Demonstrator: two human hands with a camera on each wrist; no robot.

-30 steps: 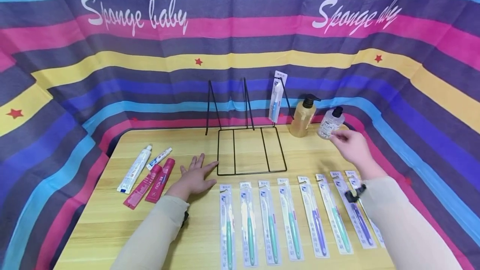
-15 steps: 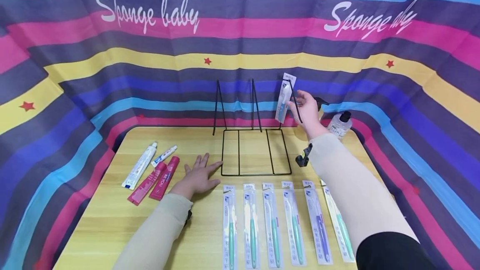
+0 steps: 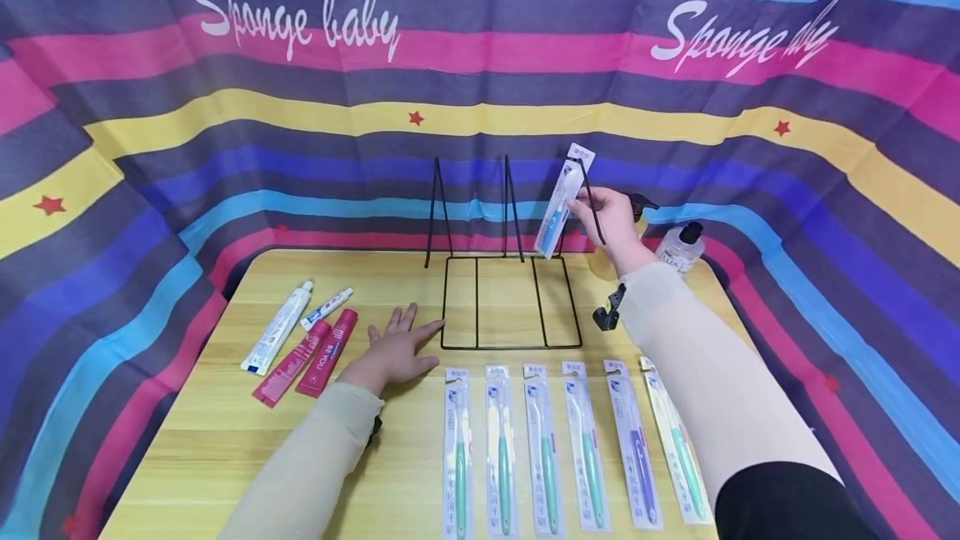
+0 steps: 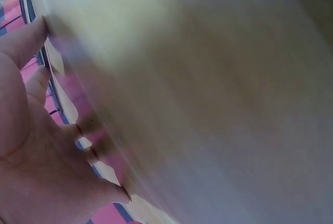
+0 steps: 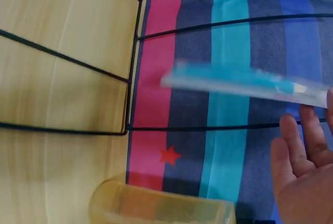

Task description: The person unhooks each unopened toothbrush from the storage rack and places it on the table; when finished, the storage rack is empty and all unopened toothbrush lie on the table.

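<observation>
Four tubes (image 3: 296, 340) lie far left on table (image 3: 225, 440), w/ bare wood between them and the left edge. Left hand (image 3: 397, 348): flat on the wood, fingers straight and spread, holding nothing; fingertips just short of rack (image 3: 510, 307) base's left edge. Rack: black wire, three bays, all open; uprights at back near the striped cloth (image 3: 480, 107). Six carded brushes (image 3: 570, 448) in a row along the near edge, just in front of the rack base. Right hand (image 3: 611, 223): fingers on the hung brush pack (image 3: 562, 202) at the rack's right upright, pack tilted w/ lower end swung left; grip vs. touch: cannot tell. Pump bottle (image 5: 161, 206) and clear bottle (image 3: 678, 248) stand right of the rack, close to the back-right corner.
</observation>
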